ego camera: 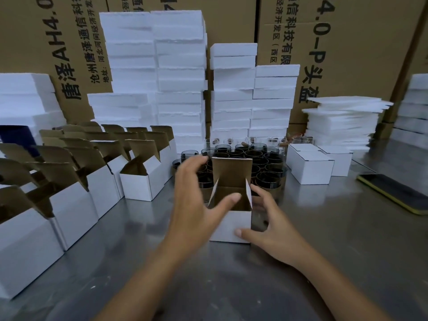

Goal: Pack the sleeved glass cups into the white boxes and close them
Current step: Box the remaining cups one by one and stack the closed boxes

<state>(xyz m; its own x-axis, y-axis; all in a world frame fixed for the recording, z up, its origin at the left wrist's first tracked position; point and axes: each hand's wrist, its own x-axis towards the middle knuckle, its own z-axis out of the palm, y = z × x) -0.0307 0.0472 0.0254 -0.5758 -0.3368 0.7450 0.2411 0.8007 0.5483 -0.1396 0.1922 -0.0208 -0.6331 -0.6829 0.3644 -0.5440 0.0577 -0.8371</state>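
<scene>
Most work judged left: open white boxes [76, 200] ranked left of fingers, closed boxes [310, 166] right, sleeved cups [254, 163] massed beyond. Open box [229, 225] set between hands, unfilled. Left hand [196, 200], right hand [268, 225]: fingers spread apart, right thumb laid on box front.

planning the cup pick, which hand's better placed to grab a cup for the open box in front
Probably left. The left hand is raised, fingers open right beside the sleeved cups; the right hand sits low, bracing the open box.
</scene>
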